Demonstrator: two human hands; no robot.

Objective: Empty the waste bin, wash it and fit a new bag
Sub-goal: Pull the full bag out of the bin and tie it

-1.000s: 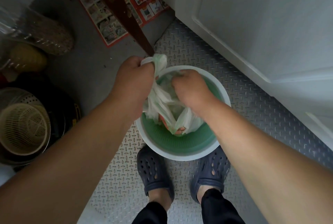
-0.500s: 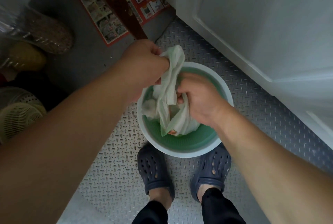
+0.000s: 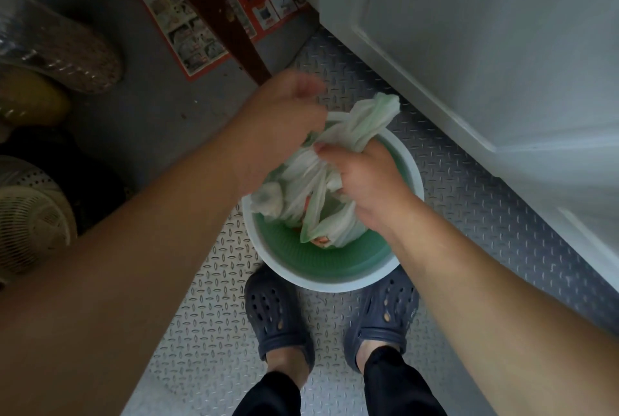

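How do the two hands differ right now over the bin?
The right hand has a firm grip on the bag's gathered neck; the left hand is blurred, its grip on the bag unclear. The right hand sits over the bin opening, the left above its far rim. Both are bare and at the bag's top.

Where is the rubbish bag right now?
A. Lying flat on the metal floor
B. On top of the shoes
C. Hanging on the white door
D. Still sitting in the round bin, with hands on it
D: the rubbish bag still sits inside the round bin, its gathered top gripped by the right hand, with the left hand at it too.
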